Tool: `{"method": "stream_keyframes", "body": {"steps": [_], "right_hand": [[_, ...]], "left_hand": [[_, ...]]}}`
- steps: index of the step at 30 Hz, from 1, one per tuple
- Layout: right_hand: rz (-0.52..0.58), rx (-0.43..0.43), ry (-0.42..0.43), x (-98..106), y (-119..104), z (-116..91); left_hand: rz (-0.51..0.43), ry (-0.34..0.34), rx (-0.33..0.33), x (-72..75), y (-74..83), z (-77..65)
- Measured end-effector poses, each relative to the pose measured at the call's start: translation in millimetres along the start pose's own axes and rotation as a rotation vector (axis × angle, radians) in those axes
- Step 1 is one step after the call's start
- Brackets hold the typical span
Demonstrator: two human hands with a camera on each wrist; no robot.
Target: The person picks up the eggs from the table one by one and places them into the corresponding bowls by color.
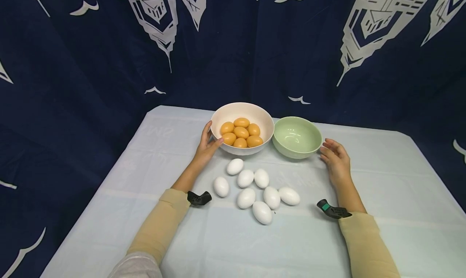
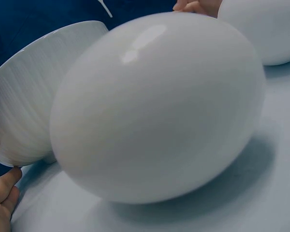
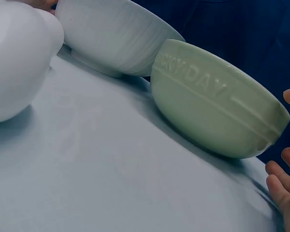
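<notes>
Beside the white bowl [image 1: 242,151], my left hand [image 1: 206,149] has its thumb and fingers spread along the bowl's left side, touching it. Several yellow-orange eggs [image 1: 241,132] lie inside that bowl. My right hand [image 1: 335,161] is by the right side of the green bowl [image 1: 297,137], its fingers loosely bent and holding nothing; a gap shows between them and the bowl [image 3: 215,104] in the right wrist view. Several white eggs [image 1: 246,198] lie loose on the table in front of the bowls. One white egg [image 2: 157,108] fills most of the left wrist view.
The two bowls stand side by side, close together, near the back of a table [image 1: 386,177] with a pale cover. A dark blue curtain [image 1: 225,59] with white prints hangs behind. Black wrist devices [image 1: 333,210] sit at both sleeves.
</notes>
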State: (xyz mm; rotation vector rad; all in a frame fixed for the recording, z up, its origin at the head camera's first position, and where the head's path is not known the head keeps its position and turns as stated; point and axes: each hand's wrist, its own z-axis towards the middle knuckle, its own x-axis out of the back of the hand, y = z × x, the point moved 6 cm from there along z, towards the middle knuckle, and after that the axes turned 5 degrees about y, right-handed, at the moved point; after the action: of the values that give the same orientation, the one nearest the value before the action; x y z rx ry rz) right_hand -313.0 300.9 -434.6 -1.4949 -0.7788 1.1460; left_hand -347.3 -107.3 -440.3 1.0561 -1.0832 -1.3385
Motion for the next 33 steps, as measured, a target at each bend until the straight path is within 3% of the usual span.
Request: {"method": "stream_keyframes", "body": {"steps": [3, 8, 13, 19, 24, 30, 33], "right_hand": [[0.045, -0.005, -0.04, -3.0, 4.0, -1.9], [0.027, 0.004, -0.103, -9.7, 6.4, -5.1], [-0.046, 0.0, -0.09, -13.3, 10.4, -5.5], [-0.184, -0.007, -0.079, -17.6, 16.1, -7.2], [-0.282, 0.011, -0.102, -20.6, 17.6, -9.4], [-0.273, 0.015, -0.098, -20.5, 19.5, -7.8], [-0.272, 0.016, -0.092, -18.7, 20.3, -7.6]], "left_hand": [[0.001, -0.002, 0.003, -0.1, -0.4, 0.0], [0.002, -0.004, 0.002, -1.2, -0.3, 0.2], [-0.016, -0.012, 0.013, -1.5, 3.9, -0.2], [-0.019, -0.025, 0.011, -1.8, 20.8, -7.1], [-0.01, -0.018, 0.01, 2.0, 6.1, -1.2], [0.004, 0.001, -0.021, 2.5, 3.1, 1.6], [0.016, -0.008, -0.002, 2.0, 4.1, 0.9]]}}
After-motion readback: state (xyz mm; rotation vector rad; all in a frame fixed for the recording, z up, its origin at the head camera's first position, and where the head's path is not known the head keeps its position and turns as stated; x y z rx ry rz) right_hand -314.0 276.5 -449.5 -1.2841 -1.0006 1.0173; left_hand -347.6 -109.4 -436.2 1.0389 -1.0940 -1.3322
